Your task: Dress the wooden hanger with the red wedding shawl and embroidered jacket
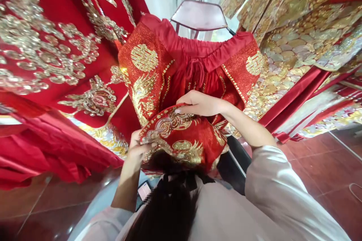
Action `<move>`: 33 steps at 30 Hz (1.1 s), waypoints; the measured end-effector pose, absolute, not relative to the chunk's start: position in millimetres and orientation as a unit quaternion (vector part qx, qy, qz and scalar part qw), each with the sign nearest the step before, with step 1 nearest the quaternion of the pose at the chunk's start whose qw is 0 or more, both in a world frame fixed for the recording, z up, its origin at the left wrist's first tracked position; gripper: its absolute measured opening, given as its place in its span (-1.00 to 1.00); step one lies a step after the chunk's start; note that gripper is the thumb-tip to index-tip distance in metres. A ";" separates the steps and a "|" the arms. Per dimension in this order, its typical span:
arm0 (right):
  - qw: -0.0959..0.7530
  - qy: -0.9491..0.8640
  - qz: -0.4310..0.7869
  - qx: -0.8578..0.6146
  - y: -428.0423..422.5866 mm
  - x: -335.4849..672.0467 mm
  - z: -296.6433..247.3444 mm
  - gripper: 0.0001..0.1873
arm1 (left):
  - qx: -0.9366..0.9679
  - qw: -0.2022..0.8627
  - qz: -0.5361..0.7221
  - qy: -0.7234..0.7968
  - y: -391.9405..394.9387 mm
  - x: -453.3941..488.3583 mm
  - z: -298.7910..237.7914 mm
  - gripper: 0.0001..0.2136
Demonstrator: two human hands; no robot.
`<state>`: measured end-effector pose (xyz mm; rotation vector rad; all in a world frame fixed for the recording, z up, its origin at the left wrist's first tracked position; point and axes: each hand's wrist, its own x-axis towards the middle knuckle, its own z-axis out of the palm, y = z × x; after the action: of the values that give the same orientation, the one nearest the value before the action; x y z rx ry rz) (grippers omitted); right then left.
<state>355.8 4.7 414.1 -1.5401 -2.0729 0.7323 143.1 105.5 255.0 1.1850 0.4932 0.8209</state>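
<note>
A red skirt [183,67] with gold embroidery hangs in front of me from a hanger at its gathered waistband. Its lower part is lifted and folded up toward me. My left hand [137,150] grips the folded hem from below on the left, fingers curled into the cloth. Resting on top of the fold, my right hand [199,103] has its fingers closed over the embroidered edge. My dark hair and pale sleeves fill the bottom of the view.
More red and gold embroidered garments hang close on the left [51,52] and the right [305,37]. A chair [199,15] stands behind the skirt. Dark red floor tiles [325,173] show at lower right. A small phone-like object [144,191] lies near my left forearm.
</note>
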 end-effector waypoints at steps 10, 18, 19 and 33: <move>0.237 -0.727 -0.070 -0.641 37.9 317.1 446.2 -0.79 | 0.519 0.731 0.373 0.240 115.2 158.9 279.9 -0.45; 0.194 -0.651 -0.260 -0.686 102.4 333.3 475.5 -0.74 | 0.568 0.582 0.540 0.219 193.6 149.9 359.3 -0.46; 0.197 -0.655 -0.246 -0.687 107.0 338.3 476.4 -0.74 | 0.583 0.570 0.539 0.211 201.4 151.4 365.5 -0.46; 0.275 -0.719 -0.191 -0.609 68.5 364.2 468.4 -0.59 | 0.684 0.531 0.486 0.118 240.7 239.7 406.3 -0.39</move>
<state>364.2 68.5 468.4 -1.6382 -1.9312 -0.5136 239.7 240.7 406.3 1.6323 0.2818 1.1596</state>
